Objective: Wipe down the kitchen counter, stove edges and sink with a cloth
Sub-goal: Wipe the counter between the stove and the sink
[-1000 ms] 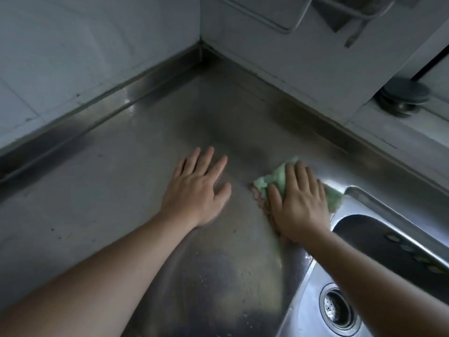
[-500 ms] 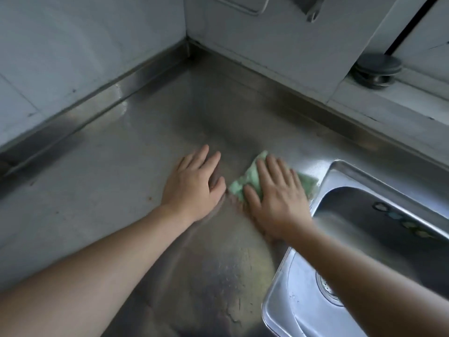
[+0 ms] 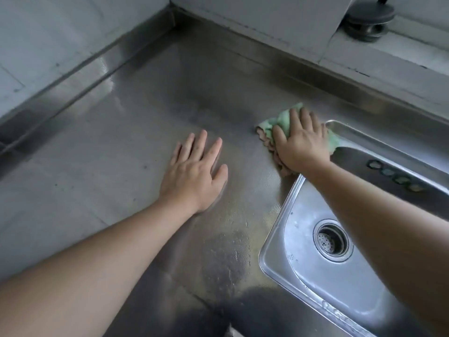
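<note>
A green cloth (image 3: pixel 281 121) with a pinkish underside lies bunched on the stainless steel counter (image 3: pixel 150 110), right at the sink's far left corner. My right hand (image 3: pixel 300 141) presses down on it, fingers curled over the cloth, which pokes out on both sides of the hand. My left hand (image 3: pixel 195 171) rests flat on the counter, fingers spread, well to the left of the cloth and holding nothing. The steel sink (image 3: pixel 286 251) sits at the right, with a round drain (image 3: pixel 331 240) partly hidden by my right forearm.
A raised steel backsplash (image 3: pixel 73 81) runs along the tiled walls and meets in a corner at the top. A dark round plug-like object (image 3: pixel 368 19) sits on the ledge at the top right. Wet streaks mark the counter near the sink's left edge.
My right hand has slid the cloth to the right and away from my left hand, up to the sink's corner. The left hand stays flat on the counter; the view has shifted.
</note>
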